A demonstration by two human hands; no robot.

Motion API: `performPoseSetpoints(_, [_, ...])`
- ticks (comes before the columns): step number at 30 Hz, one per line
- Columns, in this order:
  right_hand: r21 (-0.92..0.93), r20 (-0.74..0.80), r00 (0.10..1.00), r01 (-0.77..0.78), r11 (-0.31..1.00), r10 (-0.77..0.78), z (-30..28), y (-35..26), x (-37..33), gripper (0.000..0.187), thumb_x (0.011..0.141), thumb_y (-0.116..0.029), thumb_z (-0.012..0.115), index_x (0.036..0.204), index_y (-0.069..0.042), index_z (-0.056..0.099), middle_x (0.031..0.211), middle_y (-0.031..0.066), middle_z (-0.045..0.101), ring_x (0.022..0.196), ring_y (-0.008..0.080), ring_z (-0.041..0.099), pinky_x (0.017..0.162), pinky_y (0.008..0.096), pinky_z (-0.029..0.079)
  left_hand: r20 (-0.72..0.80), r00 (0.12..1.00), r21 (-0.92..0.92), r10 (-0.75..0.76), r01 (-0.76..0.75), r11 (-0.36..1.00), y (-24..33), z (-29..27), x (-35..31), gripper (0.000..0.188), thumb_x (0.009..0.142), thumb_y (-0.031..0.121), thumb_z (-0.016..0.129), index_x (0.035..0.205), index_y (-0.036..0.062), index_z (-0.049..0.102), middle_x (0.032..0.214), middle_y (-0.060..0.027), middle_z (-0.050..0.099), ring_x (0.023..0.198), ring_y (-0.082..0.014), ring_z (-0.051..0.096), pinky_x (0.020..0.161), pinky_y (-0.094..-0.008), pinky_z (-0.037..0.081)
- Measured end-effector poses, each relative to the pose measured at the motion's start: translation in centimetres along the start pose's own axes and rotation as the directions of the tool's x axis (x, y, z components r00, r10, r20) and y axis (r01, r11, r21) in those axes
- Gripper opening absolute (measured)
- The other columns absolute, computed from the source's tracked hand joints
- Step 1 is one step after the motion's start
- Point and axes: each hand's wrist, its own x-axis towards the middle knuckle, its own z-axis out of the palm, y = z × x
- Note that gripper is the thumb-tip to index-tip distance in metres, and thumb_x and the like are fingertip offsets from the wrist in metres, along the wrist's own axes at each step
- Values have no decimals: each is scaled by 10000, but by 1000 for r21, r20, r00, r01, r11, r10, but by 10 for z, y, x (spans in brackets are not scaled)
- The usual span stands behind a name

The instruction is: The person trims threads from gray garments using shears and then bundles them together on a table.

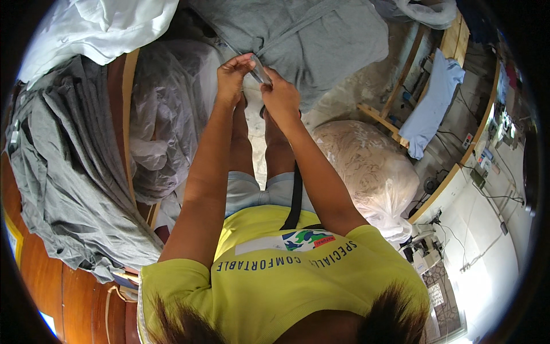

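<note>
My left hand (232, 73) is raised in front of me, its thumb and fingertips closed in a pinch. Close beside it, my right hand (280, 96) closes around a slim, shiny grey piece (259, 70). That piece slants up toward the left fingertips; its exact kind is too small to tell. Whatever the left fingertips pinch is hidden. Just beyond both hands lies a wide grey cloth garment (321, 49), with a strip or seam running across it. A thin cord-like edge of it reaches close to the left fingers.
Grey cloth (63, 166) hangs in a heap at left, below white cloth (109, 26). Clear plastic wrapping (163, 109) stands beside it. On the right sit a bulging plastic bag (366, 166), a blue cloth (432, 103) on a wooden frame, and a white worktable (487, 252) with cables.
</note>
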Motion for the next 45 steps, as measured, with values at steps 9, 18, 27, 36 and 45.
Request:
performPoseSetpoints(9, [255, 5, 998, -66, 965, 67, 13, 12, -2, 362, 764, -160, 617, 1120, -105, 586, 912, 184, 641, 822, 366, 617, 726, 419, 486, -5, 998, 123, 70, -69, 990, 6, 0, 1, 181, 809, 67, 652, 967, -19, 664, 856, -41, 659, 776, -86, 575, 746, -204, 440])
performPoseSetpoints(18, [423, -20, 994, -86, 902, 104, 12, 36, 13, 235, 760, -133, 644, 982, -54, 636, 687, 108, 627, 581, 181, 580, 563, 283, 451, 73, 983, 374, 169, -184, 909, 14, -1, 5, 155, 819, 74, 633, 947, -4, 675, 785, -9, 654, 698, -49, 558, 647, -179, 440])
performPoseSetpoints(27, [595, -74, 994, -25, 804, 86, 39, 25, 47, 122, 756, -115, 668, 844, -33, 646, 680, 29, 621, 544, 80, 491, 512, 251, 401, 192, 949, 316, 251, -302, 899, 14, -10, 2, 142, 827, 68, 616, 955, 33, 665, 832, -21, 664, 727, -78, 599, 653, -211, 462])
performPoseSetpoints(36, [655, -49, 997, -11, 755, 56, 33, 20, 50, 113, 776, -103, 657, 852, -25, 628, 639, -12, 554, 505, 42, 452, 442, 215, 376, 261, 909, 716, 323, -407, 567, 31, -2, 4, 161, 807, 140, 634, 948, 71, 672, 839, -113, 677, 739, -193, 668, 646, -275, 510])
performPoseSetpoints(45, [551, -234, 970, 188, 813, -66, 47, 28, 58, 109, 714, -62, 639, 807, -21, 599, 632, 34, 576, 546, 94, 492, 516, 260, 402, 304, 905, 665, 299, -426, 614, 35, -4, 4, 183, 852, 161, 602, 1004, 80, 666, 769, -42, 658, 604, -51, 579, 489, -225, 485])
